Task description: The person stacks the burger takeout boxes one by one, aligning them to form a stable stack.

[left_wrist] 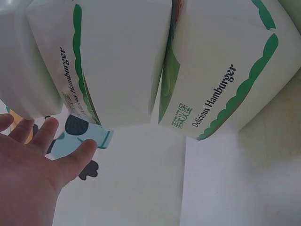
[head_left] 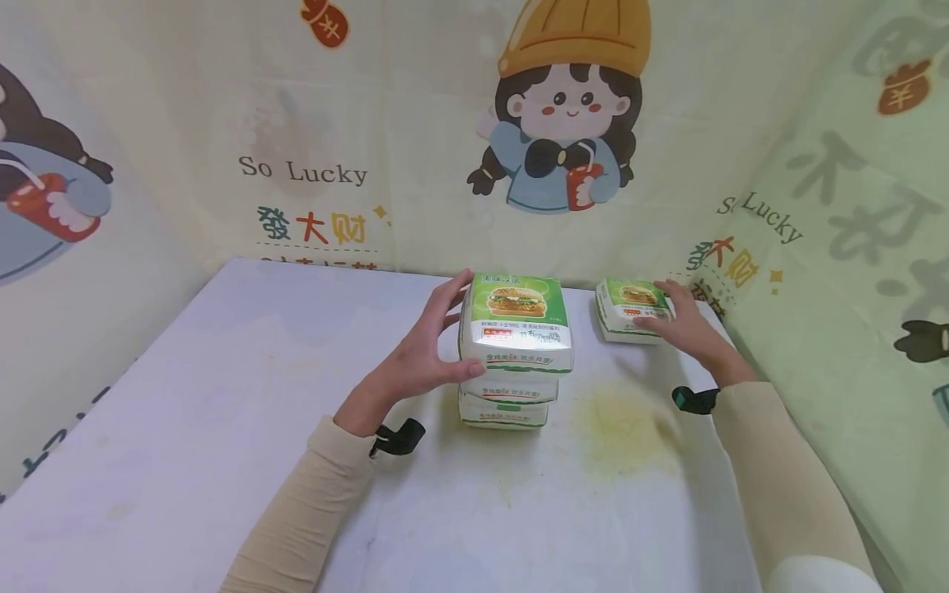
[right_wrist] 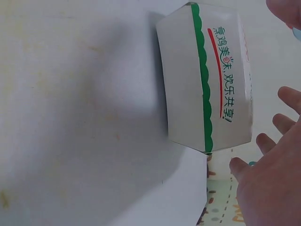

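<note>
Three white and green hamburger boxes form a stack, with the top box (head_left: pixel 515 321) showing a burger picture on its lid. Below it are the middle box (head_left: pixel 519 387) and the bottom box (head_left: pixel 504 413). My left hand (head_left: pixel 423 354) is at the stack's left side, its thumb by the top box's front and its fingers spread; contact is hard to tell. Farther right, a separate hamburger box (head_left: pixel 630 309) sits on the table. My right hand (head_left: pixel 685 325) reaches around its right side with fingers extended. A gap shows between these fingers and the box (right_wrist: pixel 207 80) in the right wrist view.
The white table (head_left: pixel 296 371) has a yellowish stain (head_left: pixel 623 432) right of the stack. Printed cloth (head_left: pixel 430 148) with cartoon figures hangs behind and along both sides. The single box stands near the table's back right edge.
</note>
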Demonstrator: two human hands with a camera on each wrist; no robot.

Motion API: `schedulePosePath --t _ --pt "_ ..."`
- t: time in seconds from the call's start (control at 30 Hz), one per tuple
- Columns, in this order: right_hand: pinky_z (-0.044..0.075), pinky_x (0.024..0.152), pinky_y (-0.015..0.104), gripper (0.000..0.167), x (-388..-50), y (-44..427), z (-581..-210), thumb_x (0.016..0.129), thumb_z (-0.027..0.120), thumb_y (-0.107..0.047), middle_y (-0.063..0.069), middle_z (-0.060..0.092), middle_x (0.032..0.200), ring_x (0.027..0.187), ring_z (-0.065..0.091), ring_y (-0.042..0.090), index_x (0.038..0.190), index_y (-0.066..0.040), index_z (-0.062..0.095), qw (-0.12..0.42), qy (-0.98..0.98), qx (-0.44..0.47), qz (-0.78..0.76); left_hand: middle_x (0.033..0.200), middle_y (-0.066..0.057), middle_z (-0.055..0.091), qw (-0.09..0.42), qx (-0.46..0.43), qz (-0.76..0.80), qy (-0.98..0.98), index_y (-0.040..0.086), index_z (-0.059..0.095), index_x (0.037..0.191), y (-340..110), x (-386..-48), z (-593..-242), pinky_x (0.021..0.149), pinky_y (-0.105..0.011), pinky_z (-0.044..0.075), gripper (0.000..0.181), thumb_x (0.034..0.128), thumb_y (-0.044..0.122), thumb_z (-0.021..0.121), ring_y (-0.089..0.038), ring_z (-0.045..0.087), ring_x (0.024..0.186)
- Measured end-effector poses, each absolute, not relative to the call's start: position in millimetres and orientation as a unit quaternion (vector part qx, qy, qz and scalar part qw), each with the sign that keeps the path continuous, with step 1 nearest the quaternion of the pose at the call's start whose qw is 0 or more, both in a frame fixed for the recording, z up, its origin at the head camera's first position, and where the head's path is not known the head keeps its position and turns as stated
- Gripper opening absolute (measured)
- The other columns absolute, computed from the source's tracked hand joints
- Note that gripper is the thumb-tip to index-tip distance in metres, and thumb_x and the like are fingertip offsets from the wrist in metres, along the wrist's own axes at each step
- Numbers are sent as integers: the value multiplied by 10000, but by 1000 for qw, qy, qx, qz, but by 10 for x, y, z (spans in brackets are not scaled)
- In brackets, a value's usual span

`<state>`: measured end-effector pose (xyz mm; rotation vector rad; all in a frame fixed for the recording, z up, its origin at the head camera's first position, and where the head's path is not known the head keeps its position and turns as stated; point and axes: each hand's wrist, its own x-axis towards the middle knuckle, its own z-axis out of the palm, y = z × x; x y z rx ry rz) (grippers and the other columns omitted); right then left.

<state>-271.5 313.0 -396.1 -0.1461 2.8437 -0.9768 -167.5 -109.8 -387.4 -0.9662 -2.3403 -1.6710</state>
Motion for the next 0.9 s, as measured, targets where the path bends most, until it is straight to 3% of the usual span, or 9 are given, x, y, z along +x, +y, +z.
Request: schedulePosePath --t 0.23,0.5,0.73,0.9 --pt "110 1146 730 1024 -2813 3072 -4009 895 668 -483 217 -137 1643 1485 -2 522 1590 -57 48 66 959 -54 -270 1616 81 163 47 -315 -553 -770 279 99 1588 -1094 -1637 -3906 1199 -470 307 1063 780 518 747 -181 250 1490" --pt "147 1126 736 1018 -2873 3045 -4056 887 643 -527 294 -43 1621 1440 49 585 1570 0 104 79 973 -70 -207 1602 74 185 49 -316 -553 -769 312 115 1580 -1090 -1640 -3896 1200 -472 303 1041 781 515 749 -186 273 1477" --pt "192 1087 727 911 -2822 3066 -4072 865 676 -472 350 126 1561 1395 139 590 1517 14 267 37 975 -103 -194 1596 76 189 50 -318 -552 -769 314 114 1581 -1095 -1646 -3891 1199 -480 306 1029 792 454 759 -186 280 1470" --pt "214 1067 728 858 -2782 3072 -4071 861 685 -423 359 138 1535 1381 150 586 1492 17 305 23 974 -102 -199 1598 77 187 48 -317 -553 -769 333 110 1578 -1095 -1646 -3887 1201 -482 302 1025 794 462 758 -194 273 1472"
